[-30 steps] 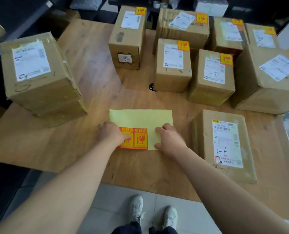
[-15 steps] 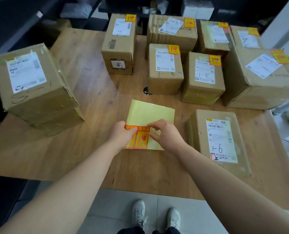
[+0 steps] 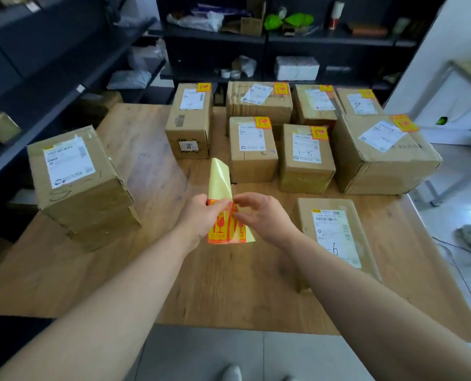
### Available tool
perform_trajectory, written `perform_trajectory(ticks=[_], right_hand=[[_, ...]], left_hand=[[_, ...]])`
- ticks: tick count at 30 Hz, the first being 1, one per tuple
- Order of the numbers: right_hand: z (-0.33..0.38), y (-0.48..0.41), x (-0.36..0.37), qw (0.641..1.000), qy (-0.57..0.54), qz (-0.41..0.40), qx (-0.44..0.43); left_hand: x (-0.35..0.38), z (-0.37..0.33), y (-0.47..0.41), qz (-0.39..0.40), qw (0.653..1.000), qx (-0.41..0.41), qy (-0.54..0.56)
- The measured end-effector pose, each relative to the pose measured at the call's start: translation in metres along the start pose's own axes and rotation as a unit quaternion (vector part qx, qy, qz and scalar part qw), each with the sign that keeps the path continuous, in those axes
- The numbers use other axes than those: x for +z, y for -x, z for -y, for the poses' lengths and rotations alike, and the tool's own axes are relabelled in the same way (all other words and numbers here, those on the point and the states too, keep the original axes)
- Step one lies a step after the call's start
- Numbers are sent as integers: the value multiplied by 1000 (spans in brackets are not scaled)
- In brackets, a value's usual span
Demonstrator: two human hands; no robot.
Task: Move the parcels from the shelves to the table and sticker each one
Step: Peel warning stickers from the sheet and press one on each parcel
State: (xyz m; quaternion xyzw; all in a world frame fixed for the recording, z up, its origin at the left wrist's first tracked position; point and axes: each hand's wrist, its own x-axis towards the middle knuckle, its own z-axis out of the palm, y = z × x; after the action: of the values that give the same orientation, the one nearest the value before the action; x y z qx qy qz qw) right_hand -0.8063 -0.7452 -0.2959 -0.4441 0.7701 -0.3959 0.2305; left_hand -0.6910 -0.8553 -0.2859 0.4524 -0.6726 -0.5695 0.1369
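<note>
A yellow sticker sheet [image 3: 220, 176] is held up above the wooden table [image 3: 173, 284] at the centre of the frame. Its long axis is nearly upright, and its top curls toward the parcels behind. The sheet is pinched on its left side by the left hand [image 3: 198, 215], with the fingers curled round it just above the orange stickers [image 3: 220, 228] that fill its lower part. On the right side, the thumb and forefinger of the right hand [image 3: 259, 215] are closed on the sheet's edge where a sticker lies; whether that sticker has begun to lift cannot be told. Seven parcels, each bearing an orange sticker, are grouped across the upper middle and upper right of the frame. Two parcels are seen without one. A flat parcel [image 3: 336, 237] lies at the lower right, just beside the right forearm, with its long axis running up the frame and its white label facing up. A large parcel [image 3: 77, 182] stands well apart at the left of the frame. The flat parcel is judged the likelier next target, since it lies down and to the right of the grip and nearer the right hand. A peeled sticker would probably need only a short carry that way. Dark shelves [image 3: 50, 64] with a few goods on them are seen along the left and top of the frame.
</note>
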Motion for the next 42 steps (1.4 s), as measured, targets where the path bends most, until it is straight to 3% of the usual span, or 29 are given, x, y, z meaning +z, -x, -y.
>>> perform_trajectory(ticks=[6,21,29,35,42], right_hand=[[-1,2,-8,1000,-25,-7,-8],[9,1,-11,998,6,64,17],[8,-2,-12,1000,13,15,7],[12,-2,-11,997,63,-28,-44],[16,-2,-15,1000,-2,-3,7]], left_hand=[[0,-17,10,14,999,22,-42],[-8,-17,11,14,981,90,-172],[-8,-19,10,-26,984,95,-148],[-6,-22,10,-14,996,70,-52],[-5,-21,9,0,992,82,-99]])
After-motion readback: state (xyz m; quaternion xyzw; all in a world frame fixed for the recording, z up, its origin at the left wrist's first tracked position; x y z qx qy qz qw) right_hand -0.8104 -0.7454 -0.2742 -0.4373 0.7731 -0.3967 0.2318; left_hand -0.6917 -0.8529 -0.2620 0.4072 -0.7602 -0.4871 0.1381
